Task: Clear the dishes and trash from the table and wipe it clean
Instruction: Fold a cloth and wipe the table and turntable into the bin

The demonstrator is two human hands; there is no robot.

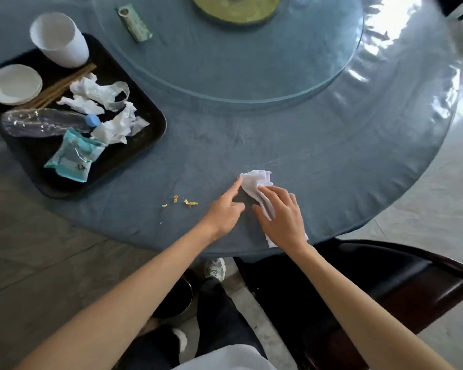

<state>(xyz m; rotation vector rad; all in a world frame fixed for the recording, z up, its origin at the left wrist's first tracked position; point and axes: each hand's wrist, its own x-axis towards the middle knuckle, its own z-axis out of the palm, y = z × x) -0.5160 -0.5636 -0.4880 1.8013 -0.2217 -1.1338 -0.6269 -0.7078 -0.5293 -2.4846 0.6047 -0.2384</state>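
One cloth [254,182] under right hand [281,217], left hand [225,214] fingertip touching

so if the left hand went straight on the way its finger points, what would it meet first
The white cloth: the left hand points its index finger at the cloth's left edge and looks to be touching it, though contact is hard to confirm.

Bare forearms [145,276], dark trousers [219,313], pale sneaker [216,268]

White cloth [254,182] crumpled on table [305,145], yellow crumbs [183,202] nearby
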